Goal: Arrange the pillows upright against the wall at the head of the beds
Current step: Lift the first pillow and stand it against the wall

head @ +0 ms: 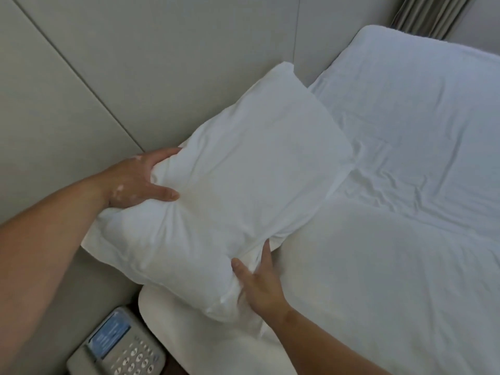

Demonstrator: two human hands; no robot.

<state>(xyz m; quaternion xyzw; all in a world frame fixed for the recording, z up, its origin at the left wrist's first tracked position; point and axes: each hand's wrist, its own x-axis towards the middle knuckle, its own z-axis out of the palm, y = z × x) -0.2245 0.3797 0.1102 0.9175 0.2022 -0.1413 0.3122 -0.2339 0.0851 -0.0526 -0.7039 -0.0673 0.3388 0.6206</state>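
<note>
A white pillow (230, 190) leans tilted against the pale panelled wall (121, 63) at the head of the bed (392, 239). My left hand (135, 182) grips its upper left edge beside the wall, thumb pressed into the front. My right hand (259, 285) holds its lower corner near the bed's edge, fingers tucked under the fabric. The pillow's far corner points up along the wall. Whether a second pillow lies behind it is hidden.
A white duvet covers the bed to the right, wrinkled in the middle. A grey desk telephone (119, 347) sits at the bottom left beside the bed. A curtain (430, 14) hangs at the top right past the bed's far side.
</note>
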